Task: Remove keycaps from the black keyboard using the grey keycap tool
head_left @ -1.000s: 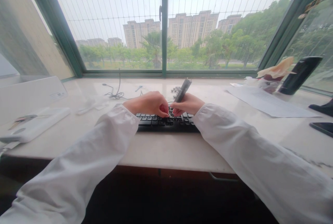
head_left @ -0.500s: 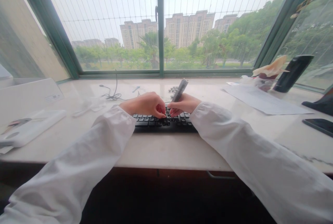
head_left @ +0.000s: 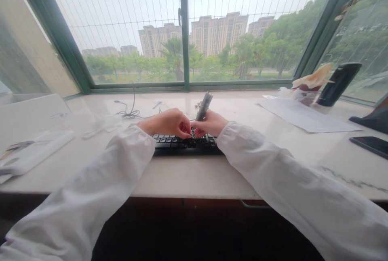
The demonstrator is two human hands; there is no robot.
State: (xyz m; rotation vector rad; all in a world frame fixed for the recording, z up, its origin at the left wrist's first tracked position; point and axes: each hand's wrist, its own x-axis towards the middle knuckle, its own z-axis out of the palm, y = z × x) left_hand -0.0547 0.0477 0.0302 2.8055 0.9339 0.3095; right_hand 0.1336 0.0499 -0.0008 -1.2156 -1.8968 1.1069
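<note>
A black keyboard lies on the pale sill, with bare dark sockets showing in its middle where keycaps are off. Over it, my left hand is bent down, thumb and forefinger pinched at the sockets; whatever is between the fingertips is too small to make out. Close on its right, my right hand grips a dark grey, bar-shaped tool that slants up and away. This hand's fingertips are also low over the keyboard. Several loose small pieces, apparently keycaps, lie behind the tool, partly hidden.
To the left are a white box, a white tray-like piece and a dark cable. Rightward lie a paper sheet, a standing black object and a black phone. A window frame rises behind.
The view has shifted slightly. My right hand and its tool have moved a little left, nearer my left hand. The left hand's pinch stays over the keyboard.
</note>
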